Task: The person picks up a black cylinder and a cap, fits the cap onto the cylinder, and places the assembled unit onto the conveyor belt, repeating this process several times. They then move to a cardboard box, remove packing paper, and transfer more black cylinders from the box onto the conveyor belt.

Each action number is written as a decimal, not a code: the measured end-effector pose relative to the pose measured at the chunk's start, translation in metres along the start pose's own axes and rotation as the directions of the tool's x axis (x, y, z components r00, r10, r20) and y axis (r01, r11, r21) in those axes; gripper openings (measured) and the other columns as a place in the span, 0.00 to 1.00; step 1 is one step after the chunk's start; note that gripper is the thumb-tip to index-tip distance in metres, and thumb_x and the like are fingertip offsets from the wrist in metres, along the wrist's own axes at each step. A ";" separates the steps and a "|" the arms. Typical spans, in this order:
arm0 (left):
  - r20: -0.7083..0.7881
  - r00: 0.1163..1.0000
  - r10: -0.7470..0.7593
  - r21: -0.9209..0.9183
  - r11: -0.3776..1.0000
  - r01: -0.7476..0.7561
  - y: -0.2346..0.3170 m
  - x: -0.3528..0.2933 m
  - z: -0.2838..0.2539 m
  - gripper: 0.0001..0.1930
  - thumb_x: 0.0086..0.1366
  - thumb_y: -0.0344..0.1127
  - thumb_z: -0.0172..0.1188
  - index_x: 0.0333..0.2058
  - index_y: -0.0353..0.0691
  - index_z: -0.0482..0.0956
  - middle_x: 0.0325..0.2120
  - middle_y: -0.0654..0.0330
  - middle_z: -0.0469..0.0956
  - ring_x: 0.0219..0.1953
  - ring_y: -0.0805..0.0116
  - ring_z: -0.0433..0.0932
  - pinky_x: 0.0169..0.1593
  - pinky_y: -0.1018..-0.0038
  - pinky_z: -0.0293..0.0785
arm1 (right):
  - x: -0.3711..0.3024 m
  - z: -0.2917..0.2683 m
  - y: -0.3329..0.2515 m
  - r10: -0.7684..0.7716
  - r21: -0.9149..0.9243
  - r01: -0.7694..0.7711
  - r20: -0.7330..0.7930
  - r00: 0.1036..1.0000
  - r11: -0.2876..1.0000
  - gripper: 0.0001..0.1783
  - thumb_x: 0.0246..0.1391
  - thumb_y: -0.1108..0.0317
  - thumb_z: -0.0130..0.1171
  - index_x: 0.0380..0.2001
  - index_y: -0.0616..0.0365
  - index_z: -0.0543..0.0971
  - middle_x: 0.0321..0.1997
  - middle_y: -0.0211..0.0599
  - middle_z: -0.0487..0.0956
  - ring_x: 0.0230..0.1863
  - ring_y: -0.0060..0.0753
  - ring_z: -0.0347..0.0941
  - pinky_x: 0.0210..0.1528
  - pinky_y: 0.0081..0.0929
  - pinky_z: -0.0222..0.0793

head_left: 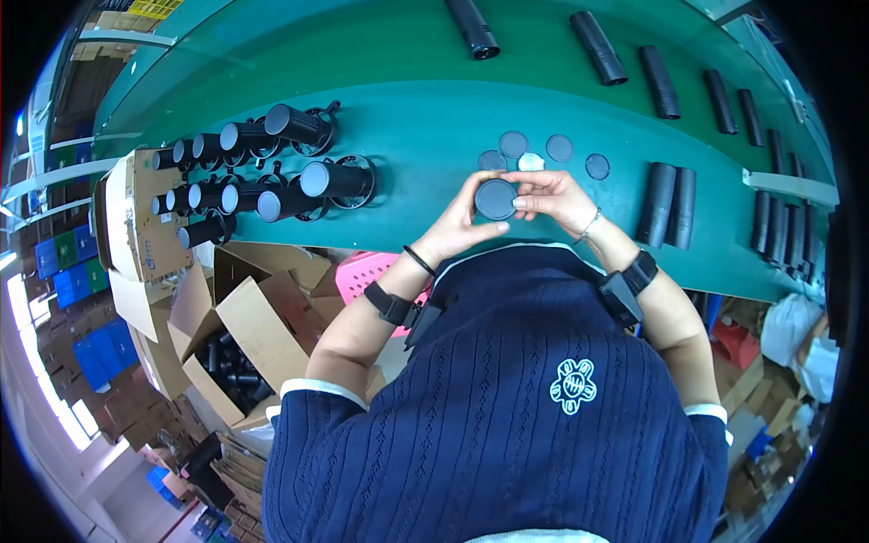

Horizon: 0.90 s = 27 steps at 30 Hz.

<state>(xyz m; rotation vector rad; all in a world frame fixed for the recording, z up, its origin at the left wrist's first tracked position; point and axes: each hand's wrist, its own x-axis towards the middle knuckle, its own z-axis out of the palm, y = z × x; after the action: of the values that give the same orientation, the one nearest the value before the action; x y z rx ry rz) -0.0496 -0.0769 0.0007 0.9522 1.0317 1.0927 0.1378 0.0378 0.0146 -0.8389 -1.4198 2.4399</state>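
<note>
Between my two hands is a round black cap-like piece [495, 199], its flat face turned up; whether a longer body hangs beneath it I cannot tell. My left hand [460, 215] curls around its left side and lower edge, thumb stretched along the bottom. With thumb and fingertips, my right hand [554, 199] grips its right edge. Just beyond my fingers, several dark grey discs lie flat on the green table, among them a far disc [513, 145] and a right-hand disc [597, 166]. A small white round piece [531, 162] shows partly behind my right fingers.
Black cylinders [330, 179] with ringed bases lie in two rows on the left. Two black tubes [658, 204] rest right of my hands; more tubes [597, 48] lie along the far strip and right end. An open carton [258, 339] of black parts and a pink basket [362, 276] stand below the table's edge.
</note>
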 end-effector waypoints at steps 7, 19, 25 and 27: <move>-0.031 0.997 -0.068 -0.438 0.898 0.047 0.002 0.004 -0.012 0.29 0.54 0.30 0.66 0.53 0.37 0.62 0.54 0.55 0.65 0.53 0.66 0.68 0.60 0.67 0.61 | 0.013 0.000 0.002 -0.127 -0.167 0.137 0.068 0.989 0.976 0.28 0.47 0.78 0.64 0.54 0.54 0.75 0.25 0.22 0.74 0.26 0.12 0.69 0.30 0.14 0.67; 0.040 0.995 -0.096 -0.519 0.849 0.102 -0.005 0.011 0.004 0.25 0.61 0.30 0.58 0.55 0.36 0.61 0.49 0.55 0.68 0.55 0.65 0.67 0.60 0.69 0.60 | 0.003 0.007 -0.004 0.019 -0.135 -0.026 -0.048 0.999 0.991 0.22 0.54 0.69 0.61 0.54 0.55 0.75 0.18 0.20 0.71 0.20 0.08 0.64 0.25 0.12 0.61; -0.068 0.990 -0.124 -0.655 0.754 0.049 0.004 0.037 -0.005 0.20 0.62 0.35 0.58 0.51 0.37 0.66 0.47 0.53 0.72 0.54 0.62 0.69 0.60 0.63 0.63 | -0.002 -0.013 -0.004 -0.208 -0.506 0.159 -0.041 0.977 0.848 0.35 0.48 0.60 0.66 0.61 0.48 0.68 0.38 0.25 0.72 0.41 0.19 0.68 0.40 0.18 0.62; -0.125 0.974 -0.188 -0.819 0.574 0.006 0.010 0.051 -0.022 0.22 0.64 0.42 0.57 0.53 0.40 0.65 0.52 0.52 0.69 0.56 0.58 0.68 0.61 0.59 0.62 | -0.008 -0.020 -0.002 -0.219 -0.612 0.197 0.041 0.975 0.766 0.50 0.41 0.60 0.70 0.66 0.54 0.56 0.56 0.36 0.67 0.59 0.30 0.61 0.59 0.28 0.56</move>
<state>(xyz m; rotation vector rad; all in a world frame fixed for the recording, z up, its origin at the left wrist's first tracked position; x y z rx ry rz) -0.0658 -0.0234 -0.0037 0.0126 0.5811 1.3970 0.1557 0.0504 0.0116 -0.7644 -2.2103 1.7852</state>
